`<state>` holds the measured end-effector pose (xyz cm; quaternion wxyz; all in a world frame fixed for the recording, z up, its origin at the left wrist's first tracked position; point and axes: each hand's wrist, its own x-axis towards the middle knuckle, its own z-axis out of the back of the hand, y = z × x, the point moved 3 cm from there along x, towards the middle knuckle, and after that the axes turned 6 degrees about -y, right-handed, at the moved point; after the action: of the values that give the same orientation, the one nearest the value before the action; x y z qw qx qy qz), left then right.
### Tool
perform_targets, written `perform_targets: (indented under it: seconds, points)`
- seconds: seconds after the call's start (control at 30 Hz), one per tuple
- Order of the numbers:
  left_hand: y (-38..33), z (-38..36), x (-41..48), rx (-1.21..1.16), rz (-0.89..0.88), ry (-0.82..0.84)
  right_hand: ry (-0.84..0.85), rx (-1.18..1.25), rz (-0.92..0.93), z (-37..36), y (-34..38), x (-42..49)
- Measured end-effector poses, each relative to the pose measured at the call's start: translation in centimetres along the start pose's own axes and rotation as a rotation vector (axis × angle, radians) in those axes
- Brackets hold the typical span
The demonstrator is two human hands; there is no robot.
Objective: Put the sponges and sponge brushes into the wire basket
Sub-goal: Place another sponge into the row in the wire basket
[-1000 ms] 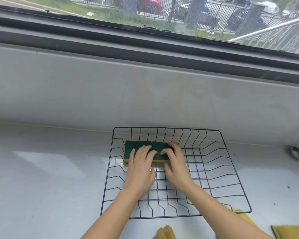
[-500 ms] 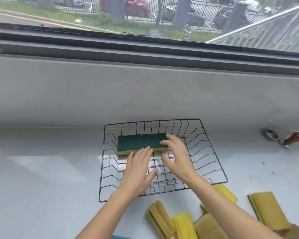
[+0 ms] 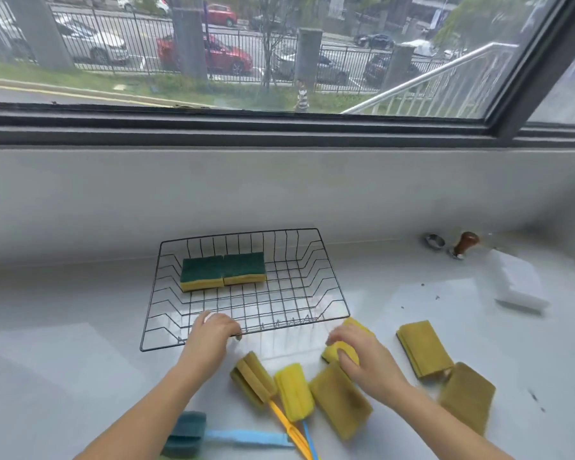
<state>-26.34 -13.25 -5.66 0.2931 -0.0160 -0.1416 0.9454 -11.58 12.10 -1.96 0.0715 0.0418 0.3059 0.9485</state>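
Observation:
The black wire basket sits on the white counter. Two green-topped yellow sponges lie side by side at its back left. My left hand hovers at the basket's front rim with loosely curled fingers and holds nothing. Right of the basket's front corner, my right hand closes around a yellow sponge. More yellow sponges lie around it. Two yellow sponge brushes and a teal sponge brush lie at the front.
A white foam block rests at the right. Behind it stand a wooden-handled tamper and a metal ring. A grey wall rises behind the basket under the window. Dark crumbs dot the counter at the right.
Both hands have pulled back out of the basket, leaving the two green-topped sponges there. The right hand has gone to a yellow sponge on the counter. The view has widened.

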Motion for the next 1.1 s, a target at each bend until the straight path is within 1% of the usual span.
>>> perform_targets:
  seconds: [0.1,0.17,0.23,0.37,0.43,0.5,0.6,0.67,0.7,0.77,0.87,0.93,1.0,1.1]
  points:
    - [0.8,-0.2,1.1,0.041,0.071,-0.028,0.096,-0.094,-0.105,-0.2,-2.2,-2.7]
    - [1.1,-0.4,1.7,0.114,0.115,0.011,0.164,-0.129,-0.133,-0.7,-2.7,-4.2]
    - [1.3,-0.7,2.2,0.156,0.124,0.057,0.207,-0.142,-0.12,-1.6,-2.8,-5.2]
    - [1.1,-0.8,2.4,0.158,0.107,0.091,0.19,-0.181,-0.08,-3.4,-1.8,-5.8]
    - [0.8,-0.5,2.0,0.129,0.127,0.097,0.216,-0.208,-0.075,-4.5,-1.6,-5.9]
    - [-0.4,0.2,1.1,0.06,0.107,0.013,0.26,-0.217,-0.08,-5.3,-1.8,-6.2]
    - [-3.6,1.4,-1.2,-0.092,-0.048,-0.191,0.284,-0.229,-0.047,-5.7,-2.3,-6.6]
    - [-5.8,1.7,-2.7,-0.173,-0.127,-0.225,0.269,-0.221,-0.035,-5.6,-2.6,-6.4]
    - [-6.5,1.8,-3.4,-0.208,-0.139,-0.228,0.262,-0.201,-0.029,-5.5,-2.7,-6.3]
    - [-7.5,2.1,-4.4,-0.271,-0.126,-0.219,0.262,-0.111,-0.025,-5.0,-2.8,-5.8]
    - [-8.3,2.7,-5.8,-0.293,-0.133,-0.177,0.301,0.162,-0.103,-3.7,-2.3,-4.9]
    - [-9.1,2.6,-6.6,-0.292,-0.164,-0.116,0.323,0.339,-0.211,-2.8,-1.6,-4.4]
    - [-10.2,2.2,-7.2,-0.255,-0.214,-0.055,0.351,0.51,-0.363,-2.0,-0.7,-4.1]
    - [-11.7,1.3,-7.9,-0.209,-0.246,-0.011,0.433,0.778,-0.565,-1.4,0.4,-4.6]
